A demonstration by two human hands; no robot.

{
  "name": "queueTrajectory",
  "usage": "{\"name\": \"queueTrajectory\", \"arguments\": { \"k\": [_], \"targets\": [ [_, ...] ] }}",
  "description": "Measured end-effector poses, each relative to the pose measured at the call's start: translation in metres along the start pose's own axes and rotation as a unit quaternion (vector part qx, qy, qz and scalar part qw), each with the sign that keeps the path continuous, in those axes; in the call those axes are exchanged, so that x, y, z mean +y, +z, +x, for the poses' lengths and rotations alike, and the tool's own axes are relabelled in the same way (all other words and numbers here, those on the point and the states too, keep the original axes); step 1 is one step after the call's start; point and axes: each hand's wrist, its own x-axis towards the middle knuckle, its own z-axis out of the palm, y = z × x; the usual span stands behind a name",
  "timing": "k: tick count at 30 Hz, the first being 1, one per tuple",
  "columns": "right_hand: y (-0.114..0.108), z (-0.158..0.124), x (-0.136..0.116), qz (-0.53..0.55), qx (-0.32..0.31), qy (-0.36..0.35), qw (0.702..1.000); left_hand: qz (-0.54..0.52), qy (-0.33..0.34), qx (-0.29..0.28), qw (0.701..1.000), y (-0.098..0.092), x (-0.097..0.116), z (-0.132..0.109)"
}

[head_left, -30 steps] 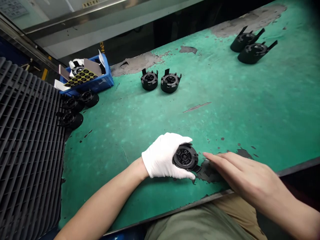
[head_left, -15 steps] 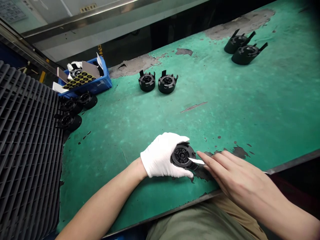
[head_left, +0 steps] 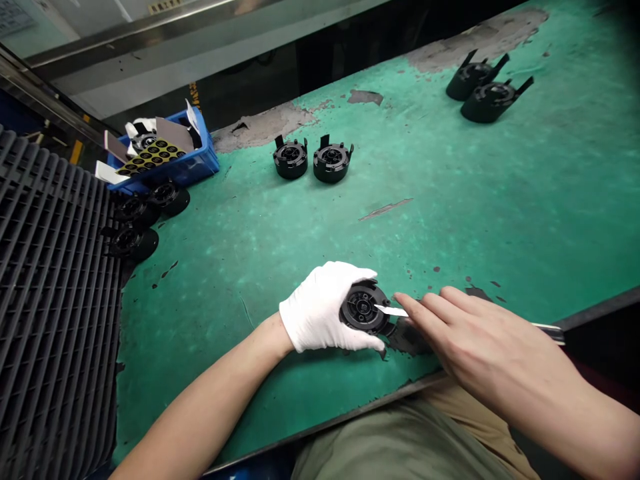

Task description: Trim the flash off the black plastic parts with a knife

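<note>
My left hand point(head_left: 323, 310), in a white glove, is wrapped round a black round plastic housing point(head_left: 363, 309) near the front edge of the table. Ribs and a hub show on the housing's upward face. My bare right hand point(head_left: 465, 333) is closed on a utility knife point(head_left: 393, 311). Its pale pointed blade reaches over the right part of the housing, and its handle end sticks out behind the hand. Whether the blade tip touches the plastic I cannot tell. Most of the knife's handle is hidden by my fingers.
Two similar black housings point(head_left: 311, 160) stand mid-table, two more point(head_left: 480, 90) at the far right, and several point(head_left: 143, 217) at the left. Behind those sits a blue bin point(head_left: 193, 167) with a sticker sheet point(head_left: 153, 158) and cards. Stacked dark grey grid trays point(head_left: 55, 300) border the left side.
The knife has tilted, and its handle end now shows behind my right hand. My right hand has turned slightly. My left hand keeps its hold on the housing; the view has shifted a little.
</note>
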Motion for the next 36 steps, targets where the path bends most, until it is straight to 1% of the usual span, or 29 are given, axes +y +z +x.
{"name": "queueTrajectory", "arguments": {
  "k": [6,9,11,12,14,16,17,19,21,23,30,33,36],
  "targets": [
    [-0.005,0.008,0.000,-0.029,-0.005,-0.004,1.000,-0.005,0.013,0.012,1.000,0.002,-0.002,-0.002],
    [-0.008,0.005,-0.002,-0.005,0.015,0.005,1.000,-0.003,0.009,0.009,1.000,0.003,-0.002,-0.002],
    [-0.009,-0.001,-0.002,0.047,0.033,0.022,0.998,-0.006,0.013,0.010,1.000,0.002,-0.003,-0.001],
    [-0.008,-0.005,0.000,0.084,0.036,0.042,0.995,-0.009,0.016,0.010,1.000,0.002,-0.003,0.000],
    [-0.004,-0.011,0.007,0.163,0.037,0.094,0.982,-0.018,0.024,0.000,1.000,0.000,-0.004,0.001],
    [0.002,-0.013,0.018,0.220,0.037,0.120,0.967,-0.027,0.027,-0.019,0.999,-0.002,-0.004,0.002],
    [0.005,-0.012,0.025,0.233,0.033,0.113,0.965,-0.030,0.025,-0.028,0.999,-0.003,-0.004,0.002],
    [0.011,-0.007,0.039,0.237,0.018,0.064,0.969,-0.031,0.020,-0.034,0.999,-0.004,-0.005,0.003],
    [0.016,0.000,0.050,0.220,0.005,0.012,0.975,-0.027,0.019,-0.033,0.999,-0.004,-0.006,0.002],
    [0.020,0.006,0.058,0.206,0.006,-0.025,0.978,-0.023,0.022,-0.030,0.999,-0.003,-0.007,0.002],
    [0.027,0.019,0.072,0.172,-0.020,-0.117,0.978,-0.021,0.022,-0.036,0.999,-0.002,-0.009,0.002],
    [0.026,0.023,0.079,0.158,-0.017,-0.158,0.974,-0.017,0.022,-0.038,0.999,-0.002,-0.008,0.003],
    [0.022,0.025,0.080,0.128,-0.019,-0.190,0.973,-0.013,0.019,-0.038,0.999,-0.002,-0.007,0.002]
  ]
}}
